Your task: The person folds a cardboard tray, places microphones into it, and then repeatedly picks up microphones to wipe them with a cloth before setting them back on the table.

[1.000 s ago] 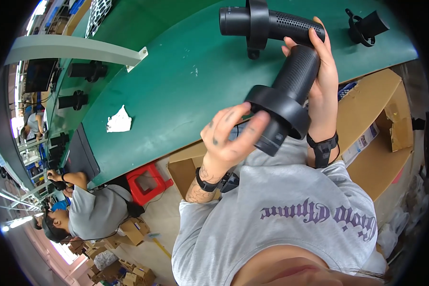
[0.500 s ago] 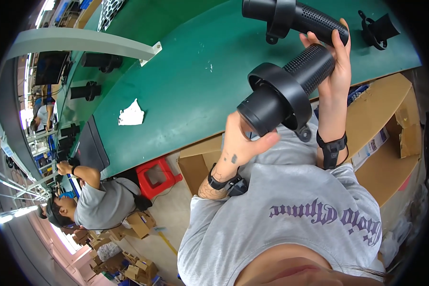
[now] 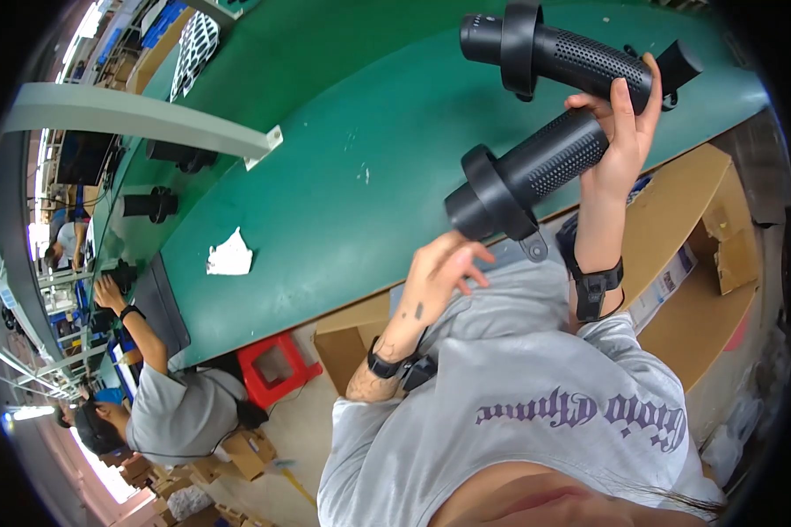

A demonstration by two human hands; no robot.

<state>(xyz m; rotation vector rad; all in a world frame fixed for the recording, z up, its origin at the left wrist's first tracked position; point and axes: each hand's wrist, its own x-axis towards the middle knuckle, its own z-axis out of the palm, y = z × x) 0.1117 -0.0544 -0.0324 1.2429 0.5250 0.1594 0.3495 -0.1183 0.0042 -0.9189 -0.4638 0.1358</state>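
Note:
Two black cylinders are in my right hand [image 3: 622, 132], its fingers curled around their perforated ends. The nearer perforated cylinder [image 3: 558, 158] tilts down toward my left and bears a black ring collar with a lugged tab. Farther out, the other perforated cylinder [image 3: 580, 57] also carries a ring collar around its body. My left hand [image 3: 439, 277] is just below the smooth end of the nearer cylinder, fingers loosely apart and holding nothing. Partly hidden behind my right fingers, another black cylindrical piece [image 3: 679, 66] lies on the green table [image 3: 325, 211].
A white crumpled cloth or paper [image 3: 230, 253] lies on the table, left of a grey post [image 3: 149, 114]. More black cylinders [image 3: 149, 205] stand at the left. A co-worker [image 3: 180, 408] sits near a red stool [image 3: 277, 369]. Open cardboard boxes [image 3: 677, 255] stand by the table edge.
My left hand has let go of the nearer cylinder's smooth end and moved slightly down. Both cylinders have turned in my right hand, the farther one shifting right. The co-worker's arm has moved.

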